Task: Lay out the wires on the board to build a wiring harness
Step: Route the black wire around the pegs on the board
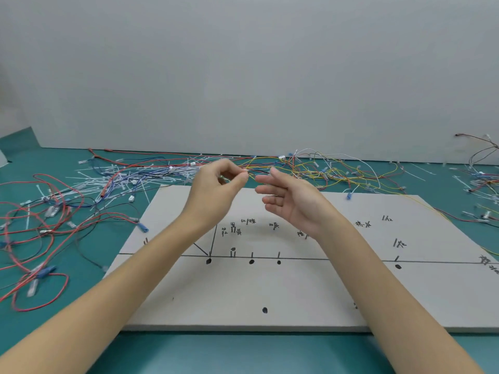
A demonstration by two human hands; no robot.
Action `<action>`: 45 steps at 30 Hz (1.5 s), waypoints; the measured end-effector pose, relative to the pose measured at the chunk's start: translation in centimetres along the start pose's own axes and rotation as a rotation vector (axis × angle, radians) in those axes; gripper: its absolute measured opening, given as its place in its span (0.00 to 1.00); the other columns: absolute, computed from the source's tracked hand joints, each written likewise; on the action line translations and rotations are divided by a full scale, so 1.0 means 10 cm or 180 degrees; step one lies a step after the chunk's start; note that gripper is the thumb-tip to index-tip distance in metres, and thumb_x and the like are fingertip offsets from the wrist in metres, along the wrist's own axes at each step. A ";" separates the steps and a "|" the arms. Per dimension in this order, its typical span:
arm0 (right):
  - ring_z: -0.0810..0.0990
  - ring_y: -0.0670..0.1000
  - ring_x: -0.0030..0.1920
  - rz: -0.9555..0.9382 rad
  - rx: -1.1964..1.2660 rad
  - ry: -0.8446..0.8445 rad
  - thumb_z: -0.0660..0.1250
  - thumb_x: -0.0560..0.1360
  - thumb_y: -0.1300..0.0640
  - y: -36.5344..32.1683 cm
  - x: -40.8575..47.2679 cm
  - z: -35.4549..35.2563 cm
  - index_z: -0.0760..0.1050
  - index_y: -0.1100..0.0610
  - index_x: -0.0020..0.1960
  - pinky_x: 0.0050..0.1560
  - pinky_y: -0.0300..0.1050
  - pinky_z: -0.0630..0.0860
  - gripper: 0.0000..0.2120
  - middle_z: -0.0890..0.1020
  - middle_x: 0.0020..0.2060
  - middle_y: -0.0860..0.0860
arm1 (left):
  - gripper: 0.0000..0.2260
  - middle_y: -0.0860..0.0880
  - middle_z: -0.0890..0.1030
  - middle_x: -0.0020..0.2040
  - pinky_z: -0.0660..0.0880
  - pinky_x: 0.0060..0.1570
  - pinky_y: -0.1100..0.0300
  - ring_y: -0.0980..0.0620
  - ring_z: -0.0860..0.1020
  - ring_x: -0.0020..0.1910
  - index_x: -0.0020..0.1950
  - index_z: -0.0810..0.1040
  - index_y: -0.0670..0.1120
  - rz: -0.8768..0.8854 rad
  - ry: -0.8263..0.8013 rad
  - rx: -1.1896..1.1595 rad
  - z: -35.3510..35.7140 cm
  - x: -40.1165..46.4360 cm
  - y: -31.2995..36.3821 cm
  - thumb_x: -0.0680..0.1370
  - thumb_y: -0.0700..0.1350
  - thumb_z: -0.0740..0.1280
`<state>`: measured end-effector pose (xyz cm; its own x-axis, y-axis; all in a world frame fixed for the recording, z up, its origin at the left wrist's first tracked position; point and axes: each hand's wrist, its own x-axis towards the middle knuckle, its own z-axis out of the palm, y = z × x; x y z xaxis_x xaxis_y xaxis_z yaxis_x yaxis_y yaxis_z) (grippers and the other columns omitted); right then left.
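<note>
Desk, teal-topped, carrying everything listed. Board, pale grey, flat on the desk, marked with black lines, dots and handwritten labels. Wires: red and black tangle left of the board; white cable ties beyond its far left corner; yellow wires beyond its far edge. Left hand, raised over the board's far edge, fingertips pinching thin yellow strands. Right hand, just beside it over the board, fingers straight and spread, holding nothing.
</note>
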<state>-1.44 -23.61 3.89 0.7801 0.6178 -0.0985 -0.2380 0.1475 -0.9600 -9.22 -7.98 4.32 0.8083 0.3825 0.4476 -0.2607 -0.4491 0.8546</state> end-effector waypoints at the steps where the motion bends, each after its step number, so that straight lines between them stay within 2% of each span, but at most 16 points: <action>1: 0.80 0.46 0.33 -0.0043 0.0115 0.0046 0.64 0.80 0.51 0.01 0.01 0.04 0.81 0.59 0.52 0.37 0.38 0.78 0.13 0.84 0.37 0.51 | 0.08 0.54 0.78 0.36 0.67 0.33 0.64 0.54 0.70 0.33 0.38 0.78 0.50 -0.0014 -0.0019 -0.0017 0.01 -0.03 -0.02 0.76 0.42 0.69; 5: 0.80 0.46 0.32 -0.0196 0.0486 0.0422 0.68 0.77 0.53 0.07 0.06 0.10 0.81 0.59 0.47 0.36 0.37 0.78 0.09 0.82 0.33 0.50 | 0.06 0.55 0.78 0.35 0.67 0.32 0.63 0.53 0.68 0.31 0.39 0.79 0.48 -0.0083 -0.0140 -0.0083 0.01 -0.14 -0.11 0.76 0.43 0.69; 10: 0.79 0.45 0.31 0.0062 0.0784 0.0408 0.68 0.77 0.55 0.11 0.11 0.13 0.80 0.60 0.46 0.35 0.36 0.78 0.07 0.82 0.34 0.50 | 0.05 0.47 0.81 0.40 0.70 0.36 0.57 0.52 0.71 0.32 0.39 0.80 0.49 -0.0175 -0.0263 -0.0155 0.03 -0.21 -0.18 0.76 0.43 0.70; 14: 0.78 0.45 0.30 0.0036 0.0763 0.0506 0.69 0.76 0.57 0.17 0.13 0.12 0.80 0.60 0.48 0.33 0.35 0.76 0.06 0.80 0.35 0.50 | 0.05 0.56 0.79 0.35 0.67 0.32 0.67 0.57 0.69 0.28 0.40 0.81 0.50 -0.0220 -0.0387 -0.0021 0.02 -0.25 -0.20 0.76 0.42 0.70; 16: 0.79 0.45 0.31 -0.0041 0.0640 0.0622 0.71 0.75 0.57 0.19 0.13 0.11 0.79 0.59 0.46 0.34 0.36 0.77 0.05 0.80 0.35 0.50 | 0.05 0.57 0.79 0.33 0.66 0.29 0.70 0.59 0.69 0.27 0.40 0.81 0.50 -0.0258 -0.0456 0.0090 -0.05 -0.23 -0.19 0.75 0.42 0.70; 19: 0.79 0.46 0.32 -0.0153 0.0395 0.0766 0.71 0.75 0.58 0.22 0.14 0.13 0.78 0.58 0.44 0.34 0.36 0.77 0.05 0.79 0.34 0.50 | 0.06 0.53 0.80 0.29 0.68 0.30 0.70 0.58 0.75 0.29 0.38 0.82 0.49 -0.0314 -0.0499 0.0199 -0.17 -0.21 -0.16 0.74 0.41 0.71; 23: 0.76 0.48 0.31 -0.0461 -0.0467 0.0984 0.70 0.76 0.59 0.25 0.15 0.19 0.75 0.61 0.46 0.30 0.37 0.73 0.06 0.77 0.34 0.51 | 0.06 0.46 0.82 0.31 0.76 0.37 0.60 0.57 0.79 0.30 0.38 0.84 0.48 -0.0429 -0.0615 0.0325 -0.30 -0.24 -0.12 0.74 0.41 0.72; 26: 0.74 0.45 0.31 -0.0736 -0.1153 0.1002 0.71 0.75 0.60 0.29 0.16 0.24 0.75 0.60 0.44 0.29 0.32 0.69 0.05 0.77 0.33 0.49 | 0.06 0.50 0.80 0.28 0.71 0.30 0.65 0.59 0.77 0.28 0.38 0.84 0.51 -0.0510 -0.0787 0.0525 -0.36 -0.35 -0.14 0.74 0.42 0.72; 29: 0.71 0.44 0.32 -0.0943 -0.1751 0.0817 0.72 0.74 0.61 0.37 0.18 0.28 0.76 0.60 0.43 0.32 0.30 0.67 0.05 0.76 0.32 0.46 | 0.07 0.53 0.76 0.24 0.67 0.28 0.68 0.59 0.72 0.24 0.36 0.84 0.52 -0.0517 -0.0964 0.0818 -0.37 -0.50 -0.18 0.74 0.43 0.72; 31: 0.71 0.44 0.32 -0.0897 -0.1956 0.0670 0.72 0.74 0.60 0.42 0.18 0.31 0.78 0.60 0.42 0.33 0.32 0.68 0.05 0.77 0.34 0.47 | 0.08 0.54 0.74 0.22 0.66 0.28 0.66 0.59 0.71 0.22 0.35 0.83 0.52 -0.0548 -0.0977 0.0949 -0.35 -0.59 -0.19 0.74 0.43 0.72; 33: 0.72 0.42 0.32 -0.0880 -0.2062 0.0504 0.73 0.73 0.60 0.45 0.18 0.34 0.79 0.60 0.42 0.36 0.35 0.69 0.05 0.79 0.36 0.48 | 0.08 0.55 0.71 0.21 0.66 0.30 0.61 0.59 0.69 0.22 0.35 0.84 0.52 -0.0526 -0.0864 0.0986 -0.35 -0.68 -0.19 0.73 0.43 0.71; 36: 0.73 0.43 0.33 -0.0867 -0.2187 0.0336 0.74 0.72 0.59 0.48 0.17 0.38 0.79 0.58 0.40 0.44 0.42 0.72 0.05 0.81 0.38 0.49 | 0.07 0.55 0.69 0.21 0.62 0.29 0.61 0.58 0.67 0.24 0.35 0.84 0.52 -0.0393 -0.0709 0.1083 -0.33 -0.81 -0.17 0.72 0.44 0.71; 38: 0.74 0.45 0.37 -0.0805 -0.2537 0.0401 0.75 0.71 0.55 0.52 0.18 0.39 0.80 0.55 0.40 0.53 0.49 0.73 0.05 0.80 0.39 0.45 | 0.07 0.56 0.70 0.22 0.62 0.29 0.62 0.58 0.68 0.25 0.34 0.83 0.52 -0.0353 -0.0713 0.1187 -0.31 -0.86 -0.15 0.72 0.44 0.71; 40: 0.73 0.44 0.40 -0.0764 -0.2895 0.0555 0.74 0.71 0.51 0.55 0.19 0.38 0.80 0.51 0.39 0.60 0.55 0.71 0.05 0.77 0.40 0.43 | 0.08 0.56 0.70 0.22 0.63 0.30 0.63 0.58 0.69 0.25 0.34 0.83 0.52 -0.0338 -0.0734 0.1245 -0.28 -0.88 -0.14 0.73 0.44 0.70; 43: 0.72 0.40 0.40 -0.0779 -0.2977 0.0589 0.74 0.72 0.50 0.58 0.21 0.37 0.79 0.49 0.39 0.62 0.57 0.68 0.06 0.76 0.42 0.43 | 0.08 0.56 0.70 0.21 0.63 0.30 0.62 0.57 0.68 0.25 0.33 0.82 0.52 -0.0369 -0.0728 0.1255 -0.27 -0.87 -0.14 0.73 0.43 0.70; 45: 0.71 0.38 0.39 -0.0781 -0.3137 0.0590 0.73 0.72 0.48 0.59 0.22 0.37 0.78 0.48 0.38 0.63 0.54 0.66 0.07 0.77 0.42 0.42 | 0.08 0.56 0.70 0.21 0.63 0.30 0.63 0.57 0.69 0.25 0.34 0.83 0.52 -0.0378 -0.0746 0.1272 -0.27 -0.87 -0.15 0.73 0.43 0.70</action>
<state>-3.30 -18.53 -1.06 0.8400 0.5152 0.1703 0.4545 -0.4966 -0.7395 -17.28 -8.50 -0.14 0.9295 0.2781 0.2421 0.0271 -0.7062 0.7075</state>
